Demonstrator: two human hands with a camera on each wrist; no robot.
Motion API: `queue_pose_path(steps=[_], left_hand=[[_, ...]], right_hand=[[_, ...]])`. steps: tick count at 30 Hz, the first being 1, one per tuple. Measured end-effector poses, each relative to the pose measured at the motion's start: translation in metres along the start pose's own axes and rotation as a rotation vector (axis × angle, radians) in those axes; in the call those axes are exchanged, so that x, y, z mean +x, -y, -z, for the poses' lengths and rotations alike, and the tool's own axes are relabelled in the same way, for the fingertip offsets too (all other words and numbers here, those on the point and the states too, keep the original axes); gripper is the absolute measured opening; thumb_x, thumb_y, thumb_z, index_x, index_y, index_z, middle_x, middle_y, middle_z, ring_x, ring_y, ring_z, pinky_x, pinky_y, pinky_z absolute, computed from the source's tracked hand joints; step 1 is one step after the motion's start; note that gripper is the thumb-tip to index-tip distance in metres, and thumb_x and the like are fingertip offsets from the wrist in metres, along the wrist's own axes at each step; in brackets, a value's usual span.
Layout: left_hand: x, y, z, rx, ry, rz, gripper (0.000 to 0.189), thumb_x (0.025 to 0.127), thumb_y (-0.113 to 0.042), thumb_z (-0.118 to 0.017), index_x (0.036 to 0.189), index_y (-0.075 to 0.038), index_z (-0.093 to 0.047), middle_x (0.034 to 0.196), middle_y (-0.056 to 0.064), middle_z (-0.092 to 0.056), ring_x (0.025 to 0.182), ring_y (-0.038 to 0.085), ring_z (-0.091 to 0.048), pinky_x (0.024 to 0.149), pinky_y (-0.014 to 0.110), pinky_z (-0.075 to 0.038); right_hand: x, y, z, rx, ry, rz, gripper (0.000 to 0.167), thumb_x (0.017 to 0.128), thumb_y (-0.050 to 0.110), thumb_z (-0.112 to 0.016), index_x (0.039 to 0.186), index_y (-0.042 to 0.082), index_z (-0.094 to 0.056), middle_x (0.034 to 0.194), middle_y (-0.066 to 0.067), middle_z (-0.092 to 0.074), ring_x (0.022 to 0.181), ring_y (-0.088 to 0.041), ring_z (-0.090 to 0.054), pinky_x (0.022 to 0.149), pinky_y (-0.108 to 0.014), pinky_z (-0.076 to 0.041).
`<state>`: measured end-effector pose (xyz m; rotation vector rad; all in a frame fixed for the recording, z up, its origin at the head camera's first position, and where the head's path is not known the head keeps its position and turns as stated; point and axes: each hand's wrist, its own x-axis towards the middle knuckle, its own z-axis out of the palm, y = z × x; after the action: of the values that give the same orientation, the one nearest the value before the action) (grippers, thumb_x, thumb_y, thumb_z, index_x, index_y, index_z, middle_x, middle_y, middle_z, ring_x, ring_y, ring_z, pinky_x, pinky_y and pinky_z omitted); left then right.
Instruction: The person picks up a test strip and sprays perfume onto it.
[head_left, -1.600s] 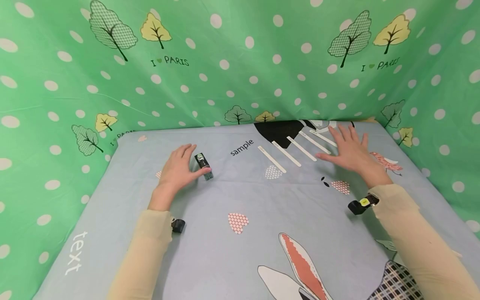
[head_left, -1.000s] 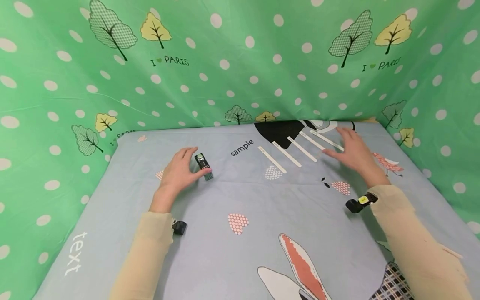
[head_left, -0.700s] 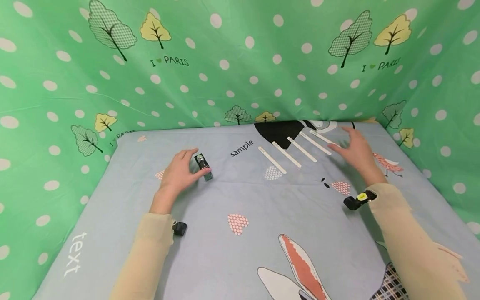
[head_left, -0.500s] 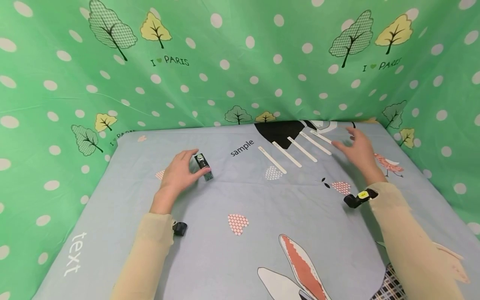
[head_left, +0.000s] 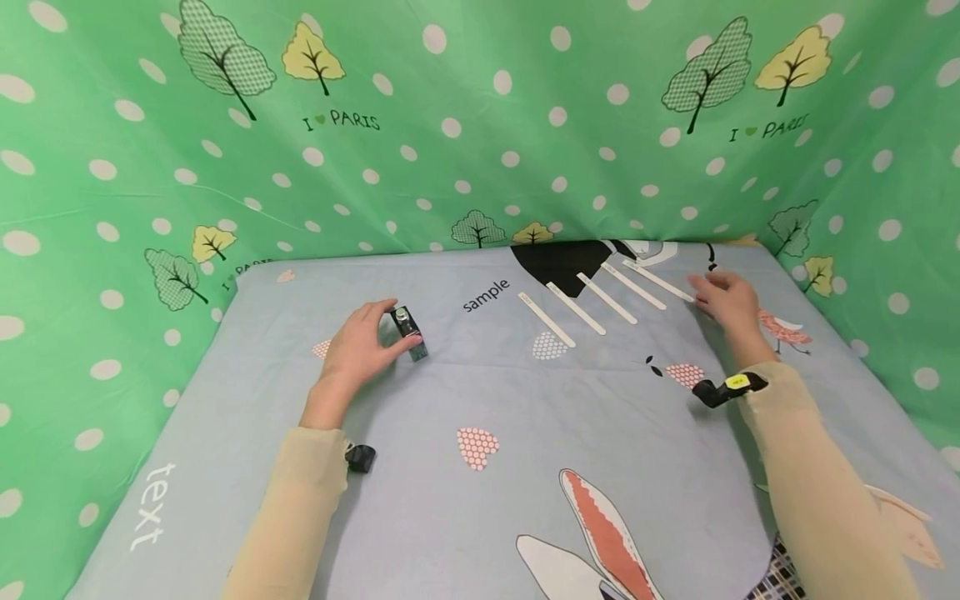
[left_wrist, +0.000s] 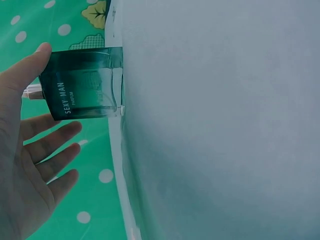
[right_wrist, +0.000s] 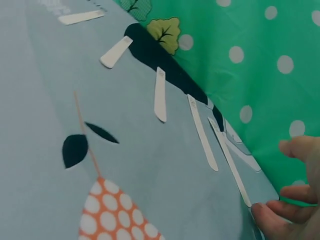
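A dark, clear-based perfume bottle (left_wrist: pixel 82 82) labelled SEXY MAN stands on the table at the left; from above it is the small dark bottle (head_left: pixel 406 323). My left hand (head_left: pixel 356 346) pinches it across its upper part, thumb on one side and index finger on the other, with the remaining fingers loose. Several narrow white paper strips (head_left: pixel 547 320) lie in a slanting row at the back right. My right hand (head_left: pixel 731 304) is low over the near end of the rightmost strip (right_wrist: pixel 231 162), its thumb touching that end. Its bent fingers stay apart from the thumb.
A blue-grey printed cloth (head_left: pixel 420 517) covers the table. Behind it hangs a green dotted curtain (head_left: pixel 420 158), close to the table's back edge. A black camera (head_left: pixel 361 457) sits on the left wrist and another black camera (head_left: pixel 720 392) on the right.
The spread right hand has drawn in its fingers and moved slightly right and nearer, to the rightmost strip's end. The left fingers have closed in slightly on the perfume bottle. Strips and bottle have not moved.
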<state>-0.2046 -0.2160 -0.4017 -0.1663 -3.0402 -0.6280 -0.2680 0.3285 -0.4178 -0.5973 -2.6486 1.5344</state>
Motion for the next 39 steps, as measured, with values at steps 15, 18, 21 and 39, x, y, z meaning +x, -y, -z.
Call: queue_pose_path(steps=[15, 18, 21, 39], left_hand=[[-0.001, 0.006, -0.001, -0.026, 0.013, 0.000, 0.091, 0.087, -0.068, -0.062, 0.153, -0.013, -0.036, 0.156, 0.017, -0.042, 0.143, 0.039, -0.038, 0.114, 0.058, -0.035], [-0.003, 0.007, -0.002, -0.025, 0.018, 0.003, 0.092, 0.087, -0.069, -0.061, 0.154, -0.011, -0.036, 0.156, 0.018, -0.041, 0.142, 0.040, -0.039, 0.114, 0.058, -0.035], [-0.004, 0.007, -0.002, -0.025, 0.020, 0.007, 0.093, 0.087, -0.069, -0.061, 0.154, -0.011, -0.036, 0.156, 0.018, -0.041, 0.141, 0.041, -0.040, 0.113, 0.059, -0.035], [-0.002, 0.002, -0.010, -0.126, 0.009, 0.028, 0.086, 0.086, -0.049, -0.075, 0.150, -0.004, -0.039, 0.146, 0.020, -0.053, 0.136, 0.041, -0.047, 0.113, 0.057, -0.037]], right_hand=[[0.010, -0.019, 0.000, -0.159, -0.002, -0.070, 0.055, 0.094, 0.034, -0.067, 0.141, 0.006, -0.056, 0.150, -0.020, -0.048, 0.141, -0.036, -0.039, 0.116, -0.049, -0.034], [0.011, -0.022, -0.005, -0.184, -0.021, -0.047, 0.049, 0.095, 0.030, -0.067, 0.136, 0.005, -0.060, 0.145, -0.021, -0.053, 0.137, -0.037, -0.044, 0.113, -0.049, -0.036], [0.013, -0.022, -0.007, -0.224, -0.037, -0.014, 0.044, 0.096, 0.027, -0.067, 0.132, 0.003, -0.063, 0.140, -0.023, -0.057, 0.134, -0.038, -0.047, 0.111, -0.050, -0.038], [0.011, -0.021, -0.011, -0.262, -0.099, 0.000, 0.038, 0.096, 0.028, -0.065, 0.122, 0.000, -0.068, 0.129, -0.024, -0.063, 0.121, -0.038, -0.054, 0.101, -0.047, -0.041]])
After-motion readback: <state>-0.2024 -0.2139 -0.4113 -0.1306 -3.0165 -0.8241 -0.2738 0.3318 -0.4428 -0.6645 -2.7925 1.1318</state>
